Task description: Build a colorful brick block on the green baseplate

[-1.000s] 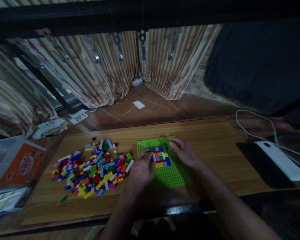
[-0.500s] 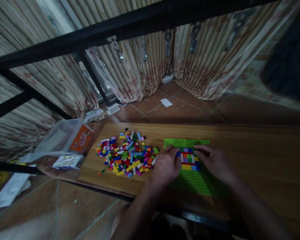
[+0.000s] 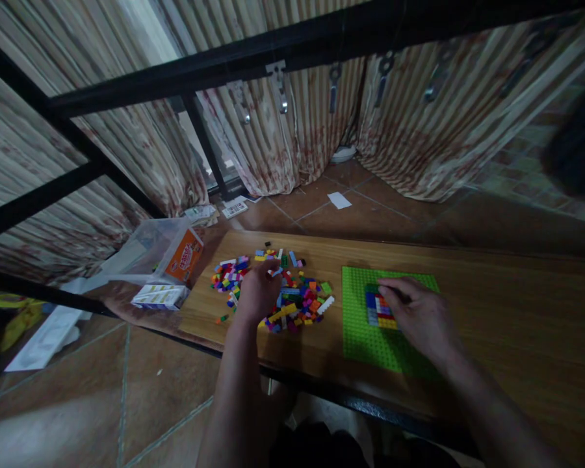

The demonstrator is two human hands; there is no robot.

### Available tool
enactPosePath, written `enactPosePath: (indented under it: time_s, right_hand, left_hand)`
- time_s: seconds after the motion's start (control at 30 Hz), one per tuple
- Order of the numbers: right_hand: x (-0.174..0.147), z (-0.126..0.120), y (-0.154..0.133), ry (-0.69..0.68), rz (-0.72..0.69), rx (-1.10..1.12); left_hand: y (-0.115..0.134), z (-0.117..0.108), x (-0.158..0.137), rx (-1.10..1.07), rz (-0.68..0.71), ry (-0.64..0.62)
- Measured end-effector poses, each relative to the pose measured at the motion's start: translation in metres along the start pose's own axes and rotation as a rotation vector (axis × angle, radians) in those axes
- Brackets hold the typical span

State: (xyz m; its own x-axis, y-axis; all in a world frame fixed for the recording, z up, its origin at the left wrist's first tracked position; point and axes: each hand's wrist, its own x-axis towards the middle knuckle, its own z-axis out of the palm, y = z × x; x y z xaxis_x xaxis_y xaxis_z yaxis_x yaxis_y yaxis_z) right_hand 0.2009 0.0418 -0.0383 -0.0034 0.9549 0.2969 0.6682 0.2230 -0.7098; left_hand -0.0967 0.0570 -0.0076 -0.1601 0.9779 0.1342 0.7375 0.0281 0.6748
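We see the left hand [image 3: 259, 291] left of centre in the frame, over the loose heap of small, multicoloured plastic building bricks [image 3: 285, 313], which spreads out from under it, mostly to the right and lower right. Its fingers are bent down among the bricks, partly curled, and we cannot tell whether they have hold of one. The right hand [image 3: 422, 318], right of centre, reaches in from the lower right with thumb and forefinger drawn close together at the upper edge of the low, many-coloured patch of joined plastic bricks [image 3: 373, 311]; whether a brick is pinched there we cannot tell. That patch sits on the square, bright green, studded plastic baseplate [image 3: 355, 344], toward its upper middle, and the right hand covers its right part, so we cannot judge its long axis. The relation that matters to us is sideways: heap on the left, patch on the right, with a strip of the brown wood-grain tabletop [image 3: 335, 325] between heap and baseplate. The left hand is clearly the nearer one to the heap, the right hand to the patch
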Motion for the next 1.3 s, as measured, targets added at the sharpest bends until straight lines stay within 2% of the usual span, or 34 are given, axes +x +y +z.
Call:
enactPosePath:
  time_s: [0.13,0.27,0.4,0.5,0.63,0.77,0.9,1.1,1.3]
  right_hand:
    - [-0.002,0.01,-0.014,-0.033,-0.059,0.026]
    - [-0.002,0.013,-0.018,-0.025,-0.079,0.021]
    - [-0.001,0.01,-0.016,-0.009,-0.077,0.022]
    - [0.002,0.002,-0.013,0.03,-0.059,0.002]
    - [0.009,-0.015,-0.003,0.156,0.032,0.006]
    - [0.014,-0.034,0.018,0.269,0.137,0.032]
    - [0.011,-0.042,0.035,0.223,0.186,0.021]
    - [0.007,-0.042,0.032,0.079,0.222,-0.07]
    - [0.013,-0.039,0.031,0.023,0.224,-0.061]
  left_hand:
    - [-0.008,-0.009,-0.003,0.15,-0.014,-0.091]
    - [-0.009,-0.004,-0.005,0.307,-0.033,-0.106]
    - [-0.008,0.001,-0.002,0.378,0.011,-0.16]
    - [-0.005,-0.002,0.001,0.33,0.014,-0.104]
    - [0.012,0.002,0.0,0.096,0.085,-0.028]
    - [0.043,0.031,-0.01,-0.171,0.261,-0.153]
    - [0.075,0.07,-0.021,-0.311,0.307,-0.31]
    - [0.108,0.113,-0.02,-0.201,0.283,-0.349]
    - [0.114,0.137,-0.009,-0.018,0.403,-0.35]
